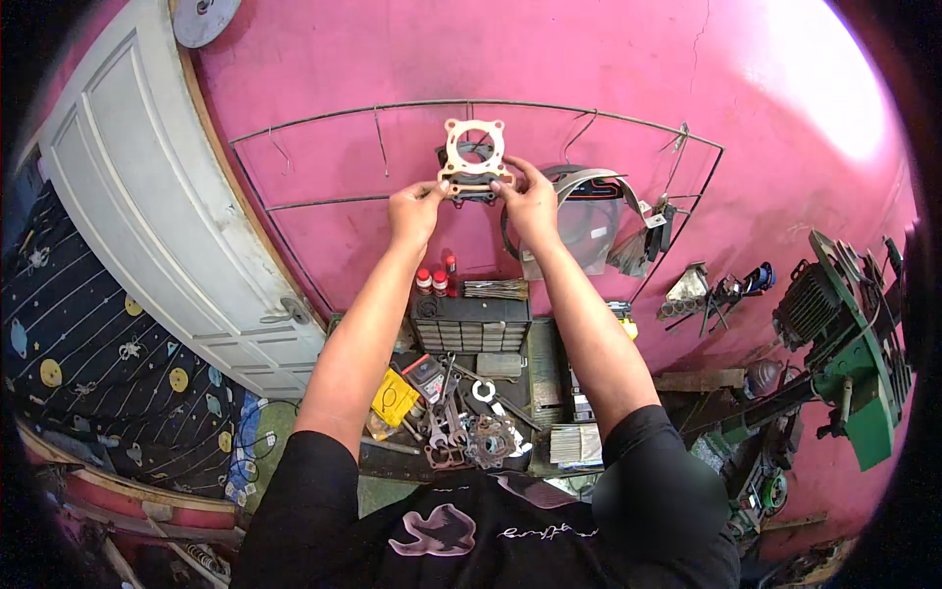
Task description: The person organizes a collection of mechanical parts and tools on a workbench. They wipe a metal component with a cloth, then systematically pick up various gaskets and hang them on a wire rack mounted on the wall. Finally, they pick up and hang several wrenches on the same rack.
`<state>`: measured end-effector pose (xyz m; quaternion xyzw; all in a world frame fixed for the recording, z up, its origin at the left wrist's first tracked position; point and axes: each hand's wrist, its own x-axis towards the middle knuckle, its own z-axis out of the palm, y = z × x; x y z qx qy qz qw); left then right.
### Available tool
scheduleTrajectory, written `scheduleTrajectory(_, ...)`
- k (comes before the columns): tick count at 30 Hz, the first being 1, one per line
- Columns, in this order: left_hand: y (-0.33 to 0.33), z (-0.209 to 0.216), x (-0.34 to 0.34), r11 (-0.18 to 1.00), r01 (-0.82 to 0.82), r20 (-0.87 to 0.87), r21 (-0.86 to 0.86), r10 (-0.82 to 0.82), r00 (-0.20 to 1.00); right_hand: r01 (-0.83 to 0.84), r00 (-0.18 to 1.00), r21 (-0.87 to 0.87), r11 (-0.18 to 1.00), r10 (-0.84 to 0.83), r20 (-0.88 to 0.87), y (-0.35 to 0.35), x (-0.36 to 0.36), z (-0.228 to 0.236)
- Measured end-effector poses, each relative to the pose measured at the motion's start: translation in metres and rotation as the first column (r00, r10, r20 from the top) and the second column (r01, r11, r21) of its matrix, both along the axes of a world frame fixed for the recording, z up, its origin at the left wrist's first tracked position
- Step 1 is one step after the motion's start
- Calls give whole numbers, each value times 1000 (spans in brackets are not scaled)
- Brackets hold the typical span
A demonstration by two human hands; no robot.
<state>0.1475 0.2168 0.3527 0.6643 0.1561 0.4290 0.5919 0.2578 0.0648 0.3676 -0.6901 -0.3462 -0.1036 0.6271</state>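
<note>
Left hand (416, 213) and right hand (531, 204) pinch a cream gasket (453, 147) by its lower corners, beyond the surface's (543, 378) far edge: raised, not yet released. Another gasket (494, 442) lies near the front edge.

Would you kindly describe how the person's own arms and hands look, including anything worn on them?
The left hand and right hand are ungloved, with no watch visible. Short black sleeves leave the forearms bare.
</note>
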Motion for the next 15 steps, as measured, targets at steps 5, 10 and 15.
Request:
scheduleTrajectory(5, 7, -41, 3, 996, 35, -57, -80, -40, 998, 154, 984, -203, 967, -131, 121, -1, 0, -29)
scheduleTrajectory(10, 18, -70, 8, 999, -3, -43, -49, 0, 999, 223, 935, -199, 954, -152, 320, -1, -7, -43)
scheduleTrajectory(15, -7, -112, -40, 940, -153, -69, 304, 182, 981, 163, 962, -171, 972, -118, 248, -43, -37, -101)
